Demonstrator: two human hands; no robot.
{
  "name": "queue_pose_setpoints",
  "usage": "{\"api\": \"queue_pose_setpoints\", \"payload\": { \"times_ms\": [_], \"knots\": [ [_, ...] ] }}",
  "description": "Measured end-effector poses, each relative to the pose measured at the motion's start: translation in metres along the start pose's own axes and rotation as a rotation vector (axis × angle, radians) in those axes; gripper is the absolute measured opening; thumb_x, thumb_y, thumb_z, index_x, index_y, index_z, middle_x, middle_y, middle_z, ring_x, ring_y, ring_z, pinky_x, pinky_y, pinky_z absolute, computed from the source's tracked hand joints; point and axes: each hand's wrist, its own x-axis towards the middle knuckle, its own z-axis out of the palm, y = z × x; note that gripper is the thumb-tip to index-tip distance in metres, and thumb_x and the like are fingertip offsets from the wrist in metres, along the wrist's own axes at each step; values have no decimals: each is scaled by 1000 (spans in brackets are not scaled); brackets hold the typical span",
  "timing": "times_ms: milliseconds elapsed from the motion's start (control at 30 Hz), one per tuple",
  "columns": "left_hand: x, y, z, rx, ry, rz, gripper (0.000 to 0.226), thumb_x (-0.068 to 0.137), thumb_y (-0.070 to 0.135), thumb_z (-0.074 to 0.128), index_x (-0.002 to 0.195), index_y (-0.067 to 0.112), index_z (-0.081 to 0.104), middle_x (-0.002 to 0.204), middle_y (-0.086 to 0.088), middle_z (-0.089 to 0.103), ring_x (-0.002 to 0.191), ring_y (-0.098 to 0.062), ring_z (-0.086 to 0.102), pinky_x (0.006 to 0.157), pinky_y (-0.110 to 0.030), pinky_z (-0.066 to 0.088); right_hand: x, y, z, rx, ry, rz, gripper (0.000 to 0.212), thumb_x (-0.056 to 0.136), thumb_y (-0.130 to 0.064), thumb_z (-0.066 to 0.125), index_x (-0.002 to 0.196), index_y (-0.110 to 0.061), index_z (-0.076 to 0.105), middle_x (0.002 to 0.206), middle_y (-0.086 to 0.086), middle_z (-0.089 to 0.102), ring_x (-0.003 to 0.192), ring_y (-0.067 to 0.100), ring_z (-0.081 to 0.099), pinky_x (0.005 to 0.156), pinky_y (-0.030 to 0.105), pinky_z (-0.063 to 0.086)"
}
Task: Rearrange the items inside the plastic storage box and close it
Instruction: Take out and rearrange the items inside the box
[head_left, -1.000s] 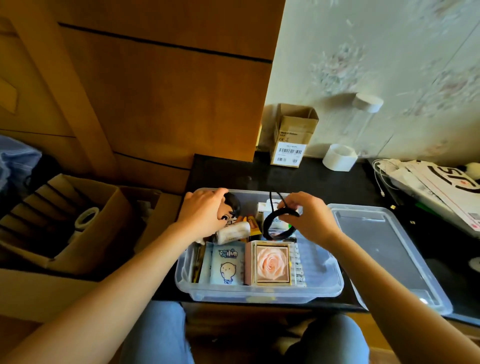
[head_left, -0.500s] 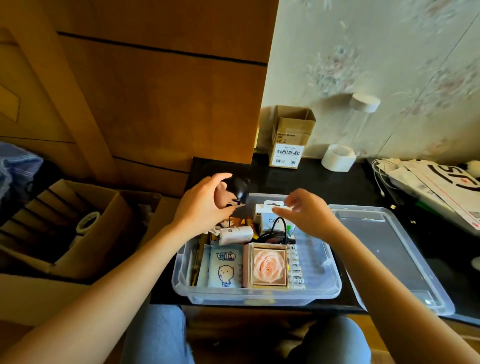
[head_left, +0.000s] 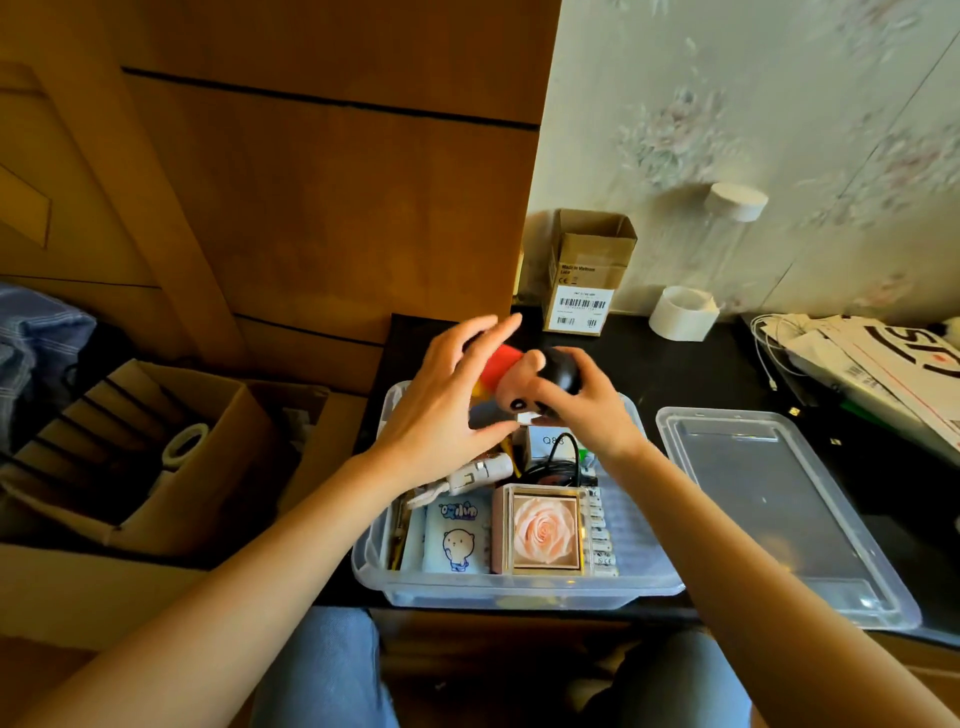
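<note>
The clear plastic storage box (head_left: 519, 590) stands open on the black desk in front of me. Above its far end, both hands hold a small doll figure (head_left: 524, 382) with a black-haired head and a red body. My left hand (head_left: 447, 410) wraps the body side; my right hand (head_left: 587, 410) grips the head. Inside the box lie a rose-picture box (head_left: 544, 530), a cartoon packet (head_left: 457, 535), a coiled black cable (head_left: 553, 467), a white charger (head_left: 480, 473) and a white Q88 box (head_left: 550, 440). The clear lid (head_left: 779, 514) lies flat to the box's right.
A small open cardboard box (head_left: 589, 273), a white tape roll (head_left: 683, 312) and a clear bottle (head_left: 727, 234) stand at the wall. Papers and a white cable (head_left: 857, 364) crowd the desk's right. A large cardboard carton (head_left: 145, 452) sits on the floor to the left.
My left hand lifted the doll out of the box. My right hand laid the black cable down inside the box and moved up to grip the doll's head.
</note>
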Motion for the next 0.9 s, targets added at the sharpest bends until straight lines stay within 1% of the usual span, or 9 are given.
{"api": "queue_pose_setpoints", "payload": {
  "times_ms": [100,167,233,400,500,600,667,800,900],
  "knots": [
    [-5,-6,1,-140,-96,-183,89,81,40,70,148,37,12,150,6,22,136,-4,23,99,-8,21,-3,-2,-20,9,129,19,25,79,-32,70,97,-31,53,92,-1,62,79,14,68,57,24,55],
    [-13,-14,5,-144,-253,-334,73,87,50,57,148,32,20,150,5,25,138,-9,25,104,-21,26,-7,-3,-35,-75,168,38,24,78,-39,70,93,-31,53,91,1,63,76,14,68,53,24,55],
    [-20,-22,10,-2,-437,-449,64,89,57,47,144,28,32,148,3,31,136,-15,30,107,-33,31,-11,-1,-46,-164,202,63,29,75,-46,70,90,-28,53,88,3,63,70,16,69,52,26,55],
    [-31,-21,21,230,-738,-505,71,83,60,56,143,27,35,145,-4,35,133,-25,34,105,-40,36,-22,14,-56,-217,188,180,35,77,-47,68,92,-22,49,91,4,59,78,18,67,56,32,59],
    [-35,-21,27,332,-721,-473,62,84,48,62,137,24,42,139,-8,40,130,-28,33,101,-39,34,-27,21,-54,-262,155,241,37,80,-47,64,99,-19,48,91,1,58,81,17,64,61,33,59],
    [-38,-22,32,391,-666,-504,59,83,47,63,133,23,45,133,-9,40,121,-28,40,95,-36,37,-31,24,-57,-659,85,228,32,86,-50,55,94,-20,51,81,-2,61,70,7,60,57,22,52],
    [-39,-24,35,359,-687,-576,67,80,48,66,136,23,40,141,-11,33,122,-29,42,96,-37,39,-33,25,-56,-855,11,233,34,87,-53,52,95,-20,55,85,1,65,68,6,59,58,18,48],
    [-37,-32,39,100,-669,-765,92,74,42,75,146,20,23,149,-10,26,130,-28,40,104,-41,40,-33,23,-47,-1004,95,98,49,86,-50,57,126,-22,50,124,1,55,108,20,53,81,28,44],
    [-35,-36,44,-53,-653,-875,105,73,39,77,148,14,9,147,-11,32,129,-27,42,105,-42,41,-32,13,-37,-949,195,-56,39,90,-35,56,126,-21,49,133,0,48,119,18,42,86,23,34]
  ]
}}
